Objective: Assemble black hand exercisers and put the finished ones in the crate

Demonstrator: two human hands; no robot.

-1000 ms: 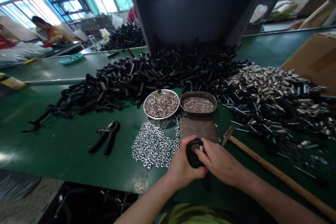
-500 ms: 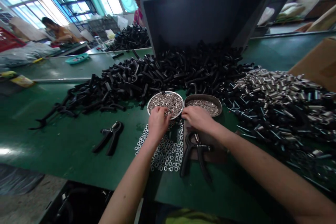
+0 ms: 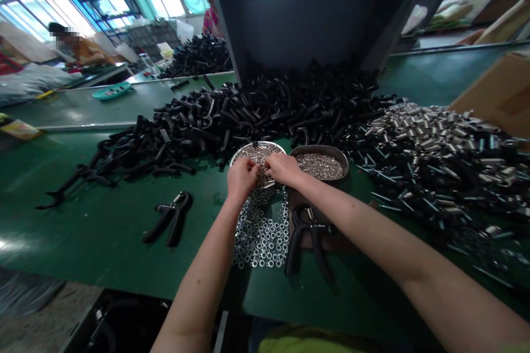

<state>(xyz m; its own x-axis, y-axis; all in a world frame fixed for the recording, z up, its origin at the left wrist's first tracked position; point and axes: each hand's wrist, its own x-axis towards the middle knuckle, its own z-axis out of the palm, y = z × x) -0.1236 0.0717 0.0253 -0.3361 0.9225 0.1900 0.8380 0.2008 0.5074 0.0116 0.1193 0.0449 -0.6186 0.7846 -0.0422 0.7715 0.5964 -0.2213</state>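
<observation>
My left hand (image 3: 242,176) is over the near left side of a round dish (image 3: 232,161) of small metal pins, its fingers pinched together. My right hand (image 3: 281,168) reaches across the dish's right side, fingers closed and almost touching the left ones. Whatever either hand pinches is too small to make out. Beside the dish stands an oval metal tin (image 3: 346,168) filled with small metal parts. Many metal nuts (image 3: 265,242) lie spread below the dish. One black hand gripper (image 3: 308,237) with a spring lies under my right forearm; another hand gripper (image 3: 171,218) lies to the left.
A large heap of black handles (image 3: 256,110) spreads before a tipped grey bin (image 3: 323,16). Silver springs (image 3: 430,132) and black parts with metal rods are piled on the right, near a cardboard box (image 3: 497,94). Two people sit at the far tables.
My right hand has moved left from between the two containers to over the round dish, close to my left hand. The left hand has shifted slightly left and up.
</observation>
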